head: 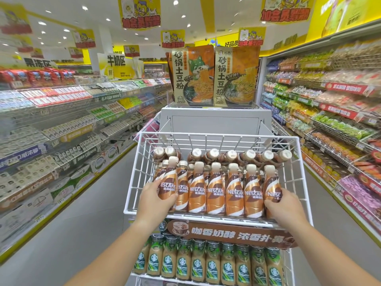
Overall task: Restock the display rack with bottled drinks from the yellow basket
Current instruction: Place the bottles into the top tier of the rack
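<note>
A white wire display rack (218,135) stands in front of me, its upper shelf filled with brown and orange Nescafe bottles (215,190) in rows. My left hand (153,196) grips the leftmost front Nescafe bottle (168,182), which sits a little higher than its neighbours. At the other end of the front row, my right hand (283,204) is closed around the rightmost Nescafe bottle (272,185). Several bottles lie on their sides at the back of the shelf (231,155). The yellow basket is not in view.
Below the shelf hangs a brown banner (231,234), and under it a row of green-capped Starbucks bottles (210,263). Noodle packets (214,77) stand on a grey box behind the rack. Stocked shelves line both sides: left (61,124), right (334,124). A grey floor aisle (88,213) runs left.
</note>
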{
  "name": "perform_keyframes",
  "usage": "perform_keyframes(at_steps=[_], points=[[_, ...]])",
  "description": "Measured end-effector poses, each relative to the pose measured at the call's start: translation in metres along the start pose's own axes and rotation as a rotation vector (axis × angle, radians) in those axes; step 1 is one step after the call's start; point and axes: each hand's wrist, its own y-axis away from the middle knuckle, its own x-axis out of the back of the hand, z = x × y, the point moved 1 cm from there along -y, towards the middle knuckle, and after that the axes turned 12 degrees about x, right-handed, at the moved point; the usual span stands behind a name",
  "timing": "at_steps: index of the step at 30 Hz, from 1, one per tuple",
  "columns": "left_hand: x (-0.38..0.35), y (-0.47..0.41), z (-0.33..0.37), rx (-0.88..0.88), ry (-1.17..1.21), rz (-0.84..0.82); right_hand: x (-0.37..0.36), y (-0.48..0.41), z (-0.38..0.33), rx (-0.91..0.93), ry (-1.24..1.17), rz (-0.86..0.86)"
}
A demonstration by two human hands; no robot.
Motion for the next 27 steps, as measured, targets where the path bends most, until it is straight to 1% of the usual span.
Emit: perform_keyframes(at_steps=[4, 8, 11, 13, 16, 21, 24, 27], points=[[0.002, 0.002, -0.004, 0.019, 0.006, -0.033, 0.000, 0.000, 0.002, -0.009, 0.016, -0.020], [0.007, 0.001, -0.008, 0.070, 0.030, -0.106, -0.001, 0.003, 0.002, -0.030, 0.073, -0.032], [0.013, 0.002, -0.013, 0.032, -0.016, -0.147, 0.003, 0.013, -0.003, -0.035, 0.140, -0.028], [0.016, 0.001, -0.016, -0.047, -0.125, -0.153, 0.008, 0.021, -0.008, -0.019, 0.190, -0.030], [0.019, 0.002, -0.014, -0.168, -0.352, -0.134, 0.013, 0.035, -0.018, 0.040, 0.294, -0.068], [0.011, 0.013, -0.001, -0.342, -0.709, -0.040, 0.012, 0.060, -0.038, 0.243, 0.519, -0.056], [0.006, 0.030, 0.006, -0.375, -0.809, -0.055, 0.012, 0.076, -0.049, 0.339, 0.581, -0.083], [0.002, 0.055, 0.014, -0.441, -0.860, -0.040, 0.017, 0.097, -0.055, 0.403, 0.605, -0.116]])
